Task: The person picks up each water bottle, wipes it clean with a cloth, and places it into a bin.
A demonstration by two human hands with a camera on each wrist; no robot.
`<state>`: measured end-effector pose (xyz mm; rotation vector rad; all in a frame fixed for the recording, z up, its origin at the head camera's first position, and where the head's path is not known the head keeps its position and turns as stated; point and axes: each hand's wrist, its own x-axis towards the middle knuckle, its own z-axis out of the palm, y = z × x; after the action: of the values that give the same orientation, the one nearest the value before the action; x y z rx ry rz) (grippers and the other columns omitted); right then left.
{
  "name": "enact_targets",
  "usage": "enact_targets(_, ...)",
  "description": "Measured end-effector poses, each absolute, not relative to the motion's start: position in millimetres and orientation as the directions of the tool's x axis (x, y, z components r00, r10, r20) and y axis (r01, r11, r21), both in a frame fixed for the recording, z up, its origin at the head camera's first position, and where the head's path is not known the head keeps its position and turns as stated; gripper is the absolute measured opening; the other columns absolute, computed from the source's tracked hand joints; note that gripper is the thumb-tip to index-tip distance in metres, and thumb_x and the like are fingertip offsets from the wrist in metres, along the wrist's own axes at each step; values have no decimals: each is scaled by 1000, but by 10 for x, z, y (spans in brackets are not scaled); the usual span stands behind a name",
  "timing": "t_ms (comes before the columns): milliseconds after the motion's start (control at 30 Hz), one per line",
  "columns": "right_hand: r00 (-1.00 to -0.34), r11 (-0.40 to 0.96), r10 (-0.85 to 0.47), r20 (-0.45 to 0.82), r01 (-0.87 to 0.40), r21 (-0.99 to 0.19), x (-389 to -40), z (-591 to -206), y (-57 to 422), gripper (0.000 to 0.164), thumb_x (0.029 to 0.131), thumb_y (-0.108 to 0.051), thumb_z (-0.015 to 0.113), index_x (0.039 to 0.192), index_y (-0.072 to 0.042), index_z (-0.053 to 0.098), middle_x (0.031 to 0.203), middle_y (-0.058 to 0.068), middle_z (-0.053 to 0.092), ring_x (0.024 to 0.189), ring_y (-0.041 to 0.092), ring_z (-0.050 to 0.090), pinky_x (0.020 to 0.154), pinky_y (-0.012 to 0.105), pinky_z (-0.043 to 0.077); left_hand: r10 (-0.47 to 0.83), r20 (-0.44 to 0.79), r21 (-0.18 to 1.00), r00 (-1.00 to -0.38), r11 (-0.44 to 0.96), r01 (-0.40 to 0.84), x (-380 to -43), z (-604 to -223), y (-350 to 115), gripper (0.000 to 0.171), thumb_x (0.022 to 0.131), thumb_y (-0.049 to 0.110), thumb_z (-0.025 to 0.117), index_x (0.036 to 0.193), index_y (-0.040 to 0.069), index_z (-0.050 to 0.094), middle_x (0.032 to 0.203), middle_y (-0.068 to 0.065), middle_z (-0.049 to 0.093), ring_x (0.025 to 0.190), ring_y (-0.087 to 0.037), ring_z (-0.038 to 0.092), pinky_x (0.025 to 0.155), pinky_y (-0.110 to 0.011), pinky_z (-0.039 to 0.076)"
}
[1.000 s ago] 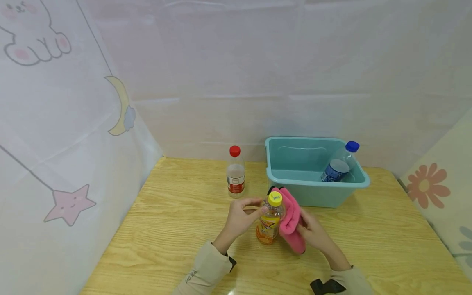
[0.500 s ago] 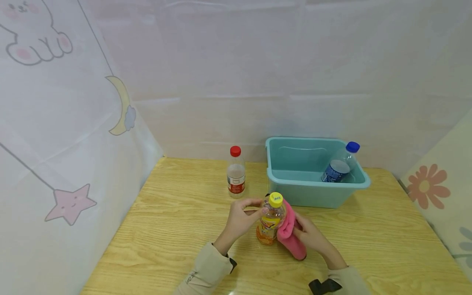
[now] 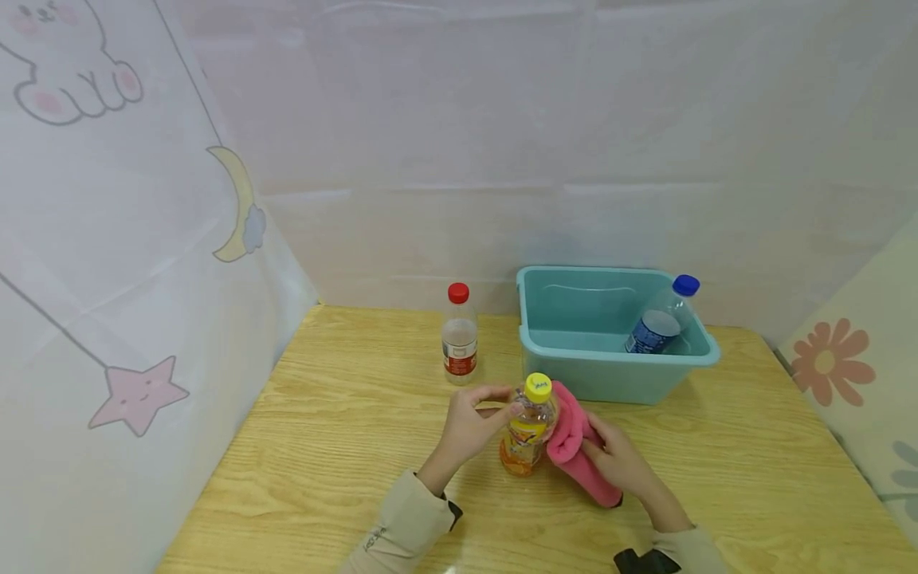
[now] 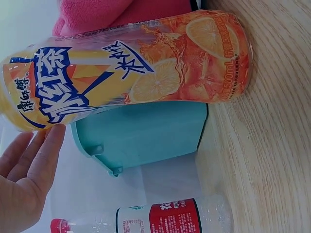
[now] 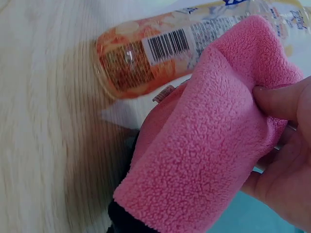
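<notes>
A: Holdings?
B: Left hand (image 3: 469,422): thumb and fingers pinching a yellow-capped bottle (image 3: 527,438) at the shoulder. Right hand (image 3: 620,458): gripping a pink cloth (image 3: 566,434), folded.
A: Location of that bottle?
B: Between the two grips, base on the table (image 3: 344,414). Cloth on its right-grip side; upper fold seemingly touching, lower end apart.
A: Step in hand?
B: Wiping the bottle's side, by judgement. Next move probably calls for a steady left pinch and a turn of bottle or cloth to reach fresh surface.
A: Surroundings?
B: Red-capped bottle (image 3: 460,347), upright, beyond the left grip. Teal basin (image 3: 610,379), beyond the right grip; blue-capped bottle (image 3: 654,328) leaning inside.
A: Obstructions?
B: Left fingers, covering part of the shoulder; basin wall, near, beyond the cloth.
</notes>
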<state>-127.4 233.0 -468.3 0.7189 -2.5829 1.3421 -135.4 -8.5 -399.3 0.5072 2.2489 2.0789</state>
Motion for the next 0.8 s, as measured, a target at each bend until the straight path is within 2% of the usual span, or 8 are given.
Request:
enact_targets(200,-854,546,-326,405,-520,-657,-1215,-4663,2483,38,76,17,58,113,9,54,100,14,62,91,1,54,71,22,50,267,199,973,-943,59,222,-1359,-3990,-88,30,84,7,64,106,-13,60,105,-24,61,100,-32,59,76,-26,52)
enact_targets(400,-850,570,-320,418,-525,-632,-1147,-4610,2630,41,74,18,59,114,10,54,102,17,62,94,-2,53,72,16,48,266,199,972,-943,67,224,-1358,-3993,-90,32,85,9,64,107,-13,60,106,-23,61,100,-32,59,75,-25,52)
enact_targets(567,-862,599,-313,399,-505,-621,-1104,-4568,2768,41,73,19,60,113,8,55,99,15,63,91,-2,53,71,13,47,266,200,972,-943,68,226,-1360,-3997,-91,32,85,9,65,107,-13,60,106,-23,61,100,-32,59,75,-25,52)
enact_targets(800,-875,702,-302,378,-472,-533,-1054,-4495,2920,39,72,16,63,110,7,57,96,10,63,82,4,53,64,21,49,274,205,970,-940,68,232,-1365,-4002,-97,32,85,9,64,107,-14,60,106,-23,61,100,-32,59,75,-25,52)
